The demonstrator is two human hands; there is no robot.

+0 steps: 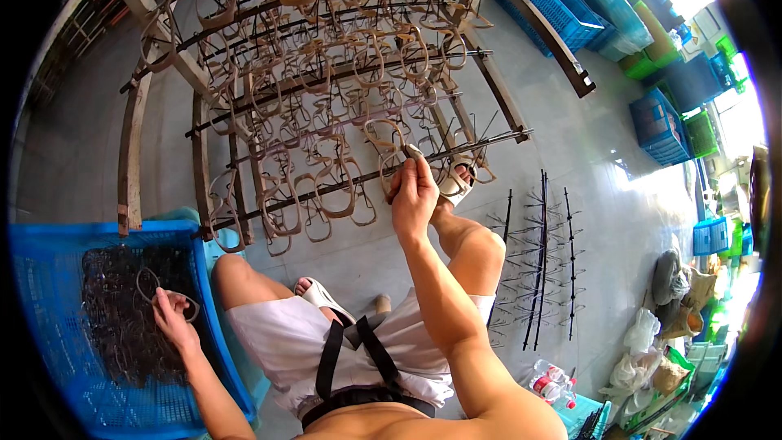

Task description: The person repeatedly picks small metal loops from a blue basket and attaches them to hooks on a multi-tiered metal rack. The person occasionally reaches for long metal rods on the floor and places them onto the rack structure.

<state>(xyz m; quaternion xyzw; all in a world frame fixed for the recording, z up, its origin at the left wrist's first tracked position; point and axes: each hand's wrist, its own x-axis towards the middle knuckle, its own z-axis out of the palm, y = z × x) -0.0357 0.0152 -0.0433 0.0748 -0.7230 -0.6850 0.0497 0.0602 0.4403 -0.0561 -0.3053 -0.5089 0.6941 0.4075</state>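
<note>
My left hand, low on the left, pinches an eyeglass frame over a blue plastic basket. Inside that basket lies a dark heap of glasses frames. In the middle, my right hand is raised to the nearest dark rod of a rack, its fingers closed at a brownish frame. Other brownish frames hang along this rod to the left of the hand. The right fingertips partly hide where frame and rod meet.
The rack's wooden posts and bars jut toward me. Dark rods with thin prongs lie on the grey floor at right. Blue crates, plastic bags and bottles stand along the right side.
</note>
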